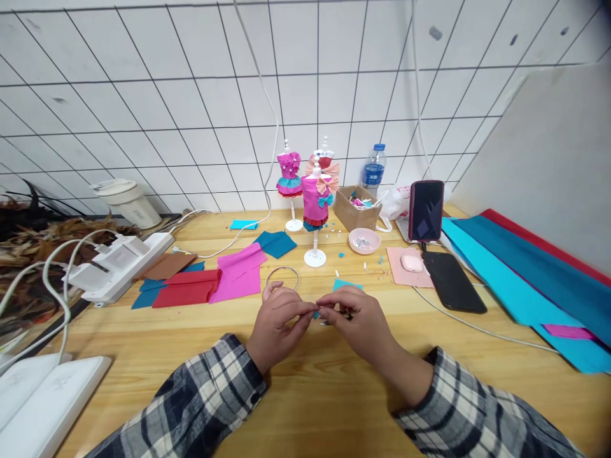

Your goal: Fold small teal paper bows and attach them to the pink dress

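Note:
My left hand (282, 321) and my right hand (360, 321) meet fingertip to fingertip above the table, both closed in a pinch. Between them is a small turquoise scrap (316, 315), mostly hidden by the fingers. A dark, slender tool (346, 314) shows under my right fingers; its kind is not clear. Just beyond the hands lie a turquoise piece (347, 284) and a thin ring (283, 270). Farther back stands a mini dress form (316, 202) in a pink top with peach and turquoise bows and a ruffled hem.
Two more dressed forms, one in magenta (289, 172), stand behind. Nearby are a pink bowl (365, 240) of small bits, a cardboard box (356, 215) and a bottle (374, 168). Folded red material (186, 288) lies left, a black phone (453, 281) right. A power strip (128, 270) trails cables.

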### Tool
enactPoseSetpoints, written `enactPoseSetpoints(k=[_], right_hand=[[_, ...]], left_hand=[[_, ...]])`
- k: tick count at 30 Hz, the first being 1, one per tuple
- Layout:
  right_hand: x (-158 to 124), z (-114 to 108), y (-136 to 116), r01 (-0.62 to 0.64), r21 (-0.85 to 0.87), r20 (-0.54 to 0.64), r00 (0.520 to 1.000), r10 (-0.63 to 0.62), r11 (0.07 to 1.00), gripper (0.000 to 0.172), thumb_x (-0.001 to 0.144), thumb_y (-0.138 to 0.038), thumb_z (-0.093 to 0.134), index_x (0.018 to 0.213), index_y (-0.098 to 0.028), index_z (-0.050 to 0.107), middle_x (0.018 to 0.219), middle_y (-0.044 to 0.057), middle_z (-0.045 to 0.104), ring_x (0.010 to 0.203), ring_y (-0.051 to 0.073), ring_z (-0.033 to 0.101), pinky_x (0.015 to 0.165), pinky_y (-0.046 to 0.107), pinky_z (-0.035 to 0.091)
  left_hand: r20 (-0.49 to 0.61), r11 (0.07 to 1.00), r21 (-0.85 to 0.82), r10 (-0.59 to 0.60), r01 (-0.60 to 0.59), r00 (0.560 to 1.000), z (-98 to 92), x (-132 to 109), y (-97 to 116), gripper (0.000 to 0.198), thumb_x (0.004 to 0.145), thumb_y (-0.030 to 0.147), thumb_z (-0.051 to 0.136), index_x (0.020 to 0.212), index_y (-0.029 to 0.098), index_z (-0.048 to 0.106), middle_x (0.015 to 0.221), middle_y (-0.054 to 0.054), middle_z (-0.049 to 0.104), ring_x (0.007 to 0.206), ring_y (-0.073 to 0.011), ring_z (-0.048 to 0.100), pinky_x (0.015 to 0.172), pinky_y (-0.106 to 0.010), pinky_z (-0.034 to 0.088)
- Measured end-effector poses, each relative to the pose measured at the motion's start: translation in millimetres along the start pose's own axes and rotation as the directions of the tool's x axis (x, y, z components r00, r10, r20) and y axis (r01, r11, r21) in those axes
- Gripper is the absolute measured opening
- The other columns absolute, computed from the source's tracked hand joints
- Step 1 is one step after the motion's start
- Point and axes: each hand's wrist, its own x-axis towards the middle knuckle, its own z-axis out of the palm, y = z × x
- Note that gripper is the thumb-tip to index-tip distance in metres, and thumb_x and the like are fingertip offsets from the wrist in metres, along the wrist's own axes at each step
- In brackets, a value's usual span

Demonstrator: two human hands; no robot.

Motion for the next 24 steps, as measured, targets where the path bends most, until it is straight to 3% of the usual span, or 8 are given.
enactPoseSetpoints(k=[4,9,13,17,21,24], right_hand=[[-2.1,1.8,0.3,-0.041,0.019,-0.007,0.999,0.041,0.999,0.004,0.078,-0.026,0.069,0.079,-0.023,0.072,0.07,0.001,0.066,0.063,0.014,0.055,0.058,0.026,0.043],[-0.1,-1.2,1.7,-0.107,0.008,0.074,0.992,0.107,0.994,0.002,0.077,-0.02,0.067,0.078,-0.022,0.068,0.066,-0.002,0.063,0.062,0.013,0.051,0.056,0.025,0.04],[-0.1,-1.9,4.5,0.013,-0.086,0.118,0.993,-0.003,0.996,0.004,0.082,-0.019,0.061,0.078,-0.021,0.062,0.072,-0.001,0.062,0.07,0.015,0.054,0.062,0.026,0.04],[-3.4,0.2,6.1,0.104,-0.171,0.129,0.988,-0.082,0.98,0.007,0.089,-0.021,0.052,0.084,-0.02,0.058,0.079,0.002,0.061,0.077,0.017,0.054,0.067,0.029,0.041],[-6.0,0.8,6.2,0.163,-0.281,0.071,0.986,-0.149,0.946,0.012,0.091,-0.025,0.053,0.088,-0.022,0.063,0.083,0.004,0.065,0.081,0.02,0.056,0.072,0.032,0.042],[-7.7,0.8,6.3,0.181,-0.375,0.024,0.982,-0.185,0.909,0.017,0.092,-0.028,0.052,0.094,-0.024,0.068,0.087,0.005,0.068,0.084,0.021,0.058,0.075,0.033,0.043]], left_hand=[[0.003,0.999,0.035,0.016,-0.016,1.0,0.0,-0.9,1.6,0.012,0.085,0.019,0.058,0.084,0.025,0.068,0.073,0.001,0.067,0.074,-0.0147,0.06,0.099,-0.044,0.029],[0.035,0.999,0.018,0.041,-0.042,0.999,2.1,-1.3,-1.0,0.014,0.087,0.019,0.057,0.085,0.025,0.07,0.073,-0.001,0.067,0.075,-0.0156,0.06,0.088,-0.038,0.039],[0.064,0.998,0.037,0.038,-0.04,0.997,3.8,-0.5,-2.9,0.016,0.087,0.018,0.057,0.087,0.025,0.071,0.072,-0.002,0.068,0.076,-0.0159,0.059,0.08,-0.034,0.042],[0.047,0.999,0.047,-0.004,0.002,0.999,4.3,-0.1,-0.6,0.014,0.087,0.021,0.058,0.085,0.025,0.071,0.074,-0.002,0.067,0.075,-0.0157,0.059,0.083,-0.035,0.041],[0.04,0.993,0.031,-0.118,0.117,0.992,5.1,0.8,5.6,0.012,0.087,0.025,0.059,0.084,0.025,0.071,0.073,0.0,0.069,0.073,-0.0157,0.06,0.09,-0.04,0.036],[0.067,0.983,-0.052,-0.173,0.177,0.983,6.2,0.9,8.4,0.016,0.09,0.026,0.055,0.09,0.024,0.071,0.076,-0.001,0.071,0.073,-0.0158,0.061,0.082,-0.037,0.038]])
